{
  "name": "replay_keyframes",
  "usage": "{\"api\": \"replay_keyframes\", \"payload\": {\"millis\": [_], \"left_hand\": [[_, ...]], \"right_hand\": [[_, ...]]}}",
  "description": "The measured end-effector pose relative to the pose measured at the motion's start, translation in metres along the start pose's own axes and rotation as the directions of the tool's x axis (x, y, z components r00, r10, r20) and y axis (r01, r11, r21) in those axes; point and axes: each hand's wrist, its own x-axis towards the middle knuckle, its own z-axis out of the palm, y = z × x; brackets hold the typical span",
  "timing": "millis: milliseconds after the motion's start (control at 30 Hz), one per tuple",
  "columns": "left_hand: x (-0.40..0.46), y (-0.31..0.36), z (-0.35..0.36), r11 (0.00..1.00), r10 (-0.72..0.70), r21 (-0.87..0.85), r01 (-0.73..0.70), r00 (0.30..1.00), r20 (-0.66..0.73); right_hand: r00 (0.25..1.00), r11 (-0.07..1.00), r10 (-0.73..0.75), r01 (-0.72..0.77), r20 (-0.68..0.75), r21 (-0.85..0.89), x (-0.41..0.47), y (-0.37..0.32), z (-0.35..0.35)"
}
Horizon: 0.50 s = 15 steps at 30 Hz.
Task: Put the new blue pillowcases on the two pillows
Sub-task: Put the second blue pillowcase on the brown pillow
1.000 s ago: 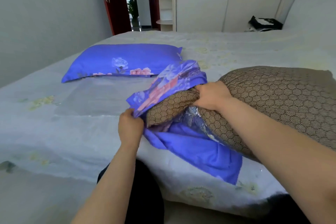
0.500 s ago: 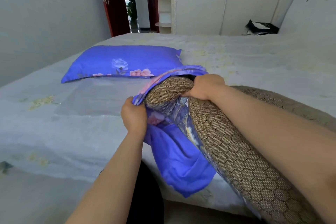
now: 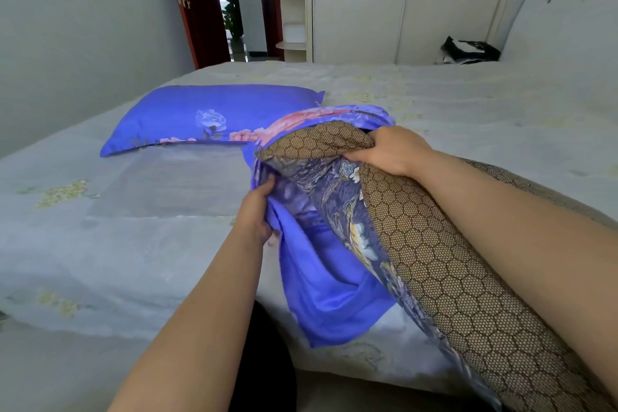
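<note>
Hands [image 3: 394, 150] work blue pillowcase [image 3: 321, 264] over brown pillow [image 3: 451, 261].

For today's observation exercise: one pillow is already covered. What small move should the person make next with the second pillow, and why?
Probably push the brown pillow deeper with the right hand while the left hand pulls the blue pillowcase open; only the pillow's end sits inside the case.

Left hand [image 3: 255, 216]: closed on the lower edge of the blue pillowcase [image 3: 321, 264] opening.
Right hand [image 3: 391, 150]: clamped on the end of the brown honeycomb pillow [image 3: 451, 278], which is partly covered by the pillowcase mouth.
Covered pillow [image 3: 214, 117]: laid flat on the bed [image 3: 100, 244], further back.
Black bag [image 3: 470, 50]: seen at the far edge of the bed.
</note>
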Motion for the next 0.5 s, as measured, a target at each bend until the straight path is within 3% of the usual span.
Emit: {"api": "replay_keyframes", "payload": {"millis": [67, 200, 267, 334, 401, 501], "left_hand": [[-0.002, 0.003, 0.015, 0.998, 0.044, -0.039, -0.042, 0.998, 0.055], [0.005, 0.012, 0.029, 0.957, 0.274, -0.074, -0.28, 0.958, -0.082], [0.011, 0.014, 0.034, 0.901, 0.434, 0.045, -0.432, 0.897, -0.078], [0.012, 0.013, 0.04, 0.78, 0.597, 0.264, -0.567, 0.801, -0.044], [0.009, 0.007, 0.045, 0.677, 0.669, 0.402, -0.617, 0.743, 0.014], [0.012, -0.007, 0.049, 0.593, 0.602, 0.642, -0.487, 0.797, 0.049]], "right_hand": [[1.0, 0.999, 0.002, -0.002, 0.007, 0.052, -0.001, 0.004, -0.008], [1.0, 0.986, -0.023, 0.02, 0.02, 0.163, -0.007, 0.012, -0.015], [1.0, 0.978, -0.029, 0.028, 0.003, 0.208, -0.009, 0.015, -0.016], [0.999, 0.967, -0.038, 0.045, -0.035, 0.252, -0.013, 0.016, -0.019], [0.996, 0.95, -0.04, 0.064, -0.082, 0.306, -0.016, 0.02, -0.023], [0.987, 0.937, -0.011, 0.066, -0.158, 0.343, -0.019, 0.025, -0.025]]}}
